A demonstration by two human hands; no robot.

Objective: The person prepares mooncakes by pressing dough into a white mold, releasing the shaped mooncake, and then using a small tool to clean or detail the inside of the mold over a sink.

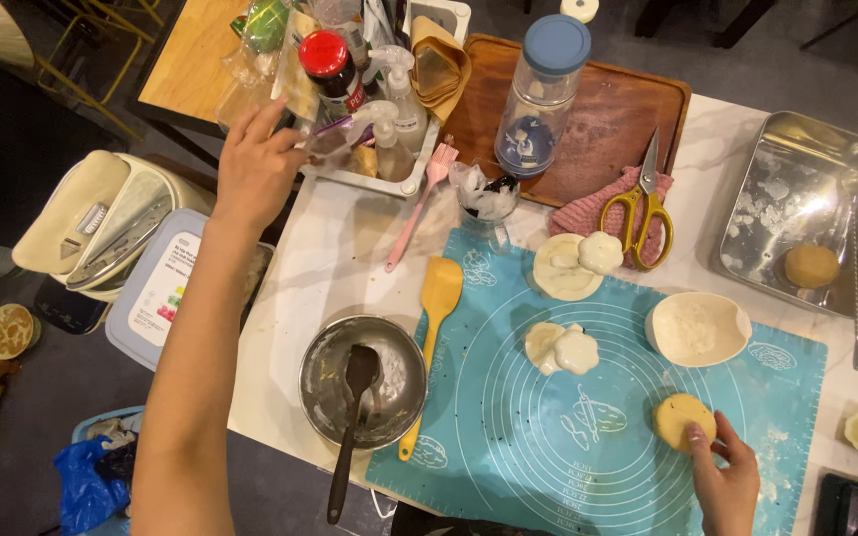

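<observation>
blue mat [548,437], right hand [725,486] touching round, seemingly flat dough disc [684,420]

We see a round yellow dough ball [684,420] lying on our blue mat [588,437], near the mat's right side. It looks a bit flat on top and dusty with flour. The fingertips of our right hand [725,481] touch its lower right edge. Up at the far left, our left hand [255,167] reaches out with open fingers to a clear spray bottle [386,137] standing upright in a white tub [381,182] of bottles.
</observation>
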